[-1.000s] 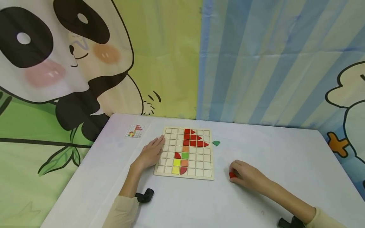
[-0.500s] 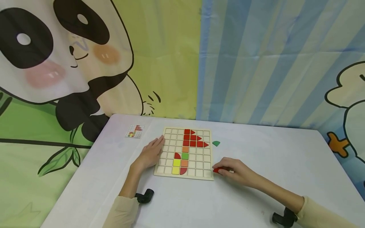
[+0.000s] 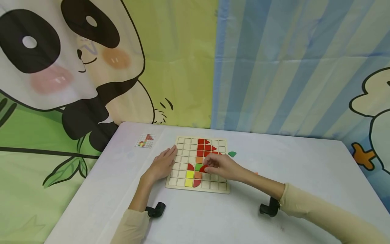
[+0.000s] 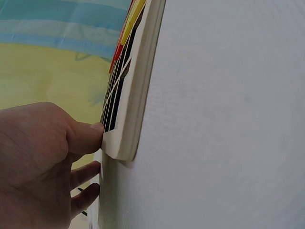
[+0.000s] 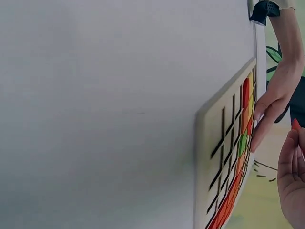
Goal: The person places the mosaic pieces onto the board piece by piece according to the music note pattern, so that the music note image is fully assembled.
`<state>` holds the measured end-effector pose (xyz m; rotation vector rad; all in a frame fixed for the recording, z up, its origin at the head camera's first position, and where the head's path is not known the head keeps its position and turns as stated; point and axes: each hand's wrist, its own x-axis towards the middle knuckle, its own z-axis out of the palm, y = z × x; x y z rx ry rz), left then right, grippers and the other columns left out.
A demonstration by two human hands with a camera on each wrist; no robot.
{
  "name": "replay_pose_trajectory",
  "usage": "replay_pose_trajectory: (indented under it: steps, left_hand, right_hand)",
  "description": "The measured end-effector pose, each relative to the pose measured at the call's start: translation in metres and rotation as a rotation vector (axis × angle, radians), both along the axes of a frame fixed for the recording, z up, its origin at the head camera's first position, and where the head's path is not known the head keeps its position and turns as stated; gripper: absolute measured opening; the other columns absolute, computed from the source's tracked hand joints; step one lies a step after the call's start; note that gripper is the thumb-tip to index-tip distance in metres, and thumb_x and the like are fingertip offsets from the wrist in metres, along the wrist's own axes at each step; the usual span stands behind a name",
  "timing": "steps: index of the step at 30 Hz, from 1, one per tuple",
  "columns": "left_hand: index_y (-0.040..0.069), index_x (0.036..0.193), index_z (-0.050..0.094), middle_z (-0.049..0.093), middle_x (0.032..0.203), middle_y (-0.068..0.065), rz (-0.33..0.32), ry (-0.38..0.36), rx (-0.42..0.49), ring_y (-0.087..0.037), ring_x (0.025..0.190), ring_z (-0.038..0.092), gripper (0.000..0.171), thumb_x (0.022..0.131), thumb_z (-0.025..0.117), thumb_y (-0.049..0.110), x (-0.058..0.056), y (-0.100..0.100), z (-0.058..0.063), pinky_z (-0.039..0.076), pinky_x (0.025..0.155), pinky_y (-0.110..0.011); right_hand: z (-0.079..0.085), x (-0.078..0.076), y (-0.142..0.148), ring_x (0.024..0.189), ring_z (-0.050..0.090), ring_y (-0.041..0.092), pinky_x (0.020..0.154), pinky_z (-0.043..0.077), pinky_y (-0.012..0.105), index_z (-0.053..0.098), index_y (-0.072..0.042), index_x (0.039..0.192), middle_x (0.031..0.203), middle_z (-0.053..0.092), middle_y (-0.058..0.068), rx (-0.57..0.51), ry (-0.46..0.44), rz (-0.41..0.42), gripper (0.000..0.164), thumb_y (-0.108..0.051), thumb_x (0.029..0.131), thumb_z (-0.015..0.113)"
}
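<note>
A wooden grid board (image 3: 219, 186) lies on the white table with red, orange, green and yellow pieces in some of its cells. My left hand (image 3: 161, 166) rests along the board's left edge, fingers extended; in the left wrist view its thumb touches the board's corner. Between thumb and fingers my right hand (image 3: 223, 166) pinches a red quarter-round piece (image 3: 202, 168), close over the board's middle beside the green square (image 3: 198, 167). The right hand covers some cells and part of the lowest long red row.
A small printed pattern card (image 3: 145, 140) lies left of the board. Off its right edge sits a green quarter-round piece (image 3: 232, 154). An orange piece (image 3: 256, 173) peeks out behind the right forearm. Black camera mounts (image 3: 269, 207) stick out from both wrists. Printed curtains stand behind the table.
My right hand has carried the red piece leftward from the table at right to over the board's middle. An orange piece now shows behind that forearm. The left hand stays at the board's edge.
</note>
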<state>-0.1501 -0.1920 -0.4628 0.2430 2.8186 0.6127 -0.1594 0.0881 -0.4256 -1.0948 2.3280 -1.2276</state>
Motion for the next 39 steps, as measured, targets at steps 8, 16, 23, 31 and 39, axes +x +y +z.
replay_pose_trajectory:
  steps: [8,16,23,31,39]
  left_hand:
    - [0.009,0.154,0.024,0.016,0.164,-0.005,-0.009,0.007,0.009,-0.032,0.151,0.016,0.054,0.104,0.04,0.018,0.001,-0.003,0.0,0.018,0.119,-0.06]
    - [0.009,0.154,0.024,0.017,0.164,-0.006,-0.014,0.015,0.003,-0.032,0.151,0.017,0.054,0.103,0.041,0.017,0.0,-0.001,0.001,0.018,0.119,-0.059]
    - [0.011,0.154,0.024,0.017,0.164,-0.004,-0.011,0.006,-0.004,-0.031,0.151,0.017,0.055,0.103,0.041,0.019,0.0,-0.001,-0.001,0.019,0.119,-0.058]
    - [0.01,0.154,0.025,0.018,0.164,-0.005,-0.015,0.015,-0.004,-0.032,0.151,0.018,0.054,0.103,0.041,0.018,-0.001,-0.002,-0.003,0.02,0.118,-0.059]
    - [0.012,0.155,0.024,0.017,0.164,-0.004,-0.012,0.009,-0.006,-0.031,0.151,0.016,0.054,0.104,0.041,0.019,0.0,-0.002,-0.004,0.019,0.119,-0.058]
  right_hand:
    - [-0.004,-0.025,-0.059,0.076,0.06,0.004,0.072,0.052,0.015,0.065,-0.009,0.095,0.088,0.07,0.0,0.148,0.023,0.064,0.007,-0.013,0.09,0.068]
    - [-0.014,-0.039,-0.09,0.068,0.053,0.006,0.064,0.047,0.017,0.063,-0.012,0.083,0.076,0.065,-0.004,0.287,0.072,0.067,0.009,-0.013,0.09,0.068]
    - [-0.015,-0.044,-0.097,0.067,0.051,0.007,0.063,0.045,0.016,0.064,-0.009,0.082,0.075,0.064,-0.003,0.359,0.099,0.097,0.01,-0.014,0.09,0.069]
    - [-0.013,-0.042,-0.1,0.075,0.054,0.006,0.072,0.048,0.016,0.07,-0.011,0.092,0.085,0.069,-0.002,0.436,0.192,0.19,0.006,-0.014,0.093,0.065]
    - [-0.011,-0.041,-0.102,0.074,0.05,0.008,0.067,0.043,0.016,0.07,-0.011,0.088,0.084,0.063,0.001,0.478,0.34,0.232,0.005,-0.013,0.091,0.067]
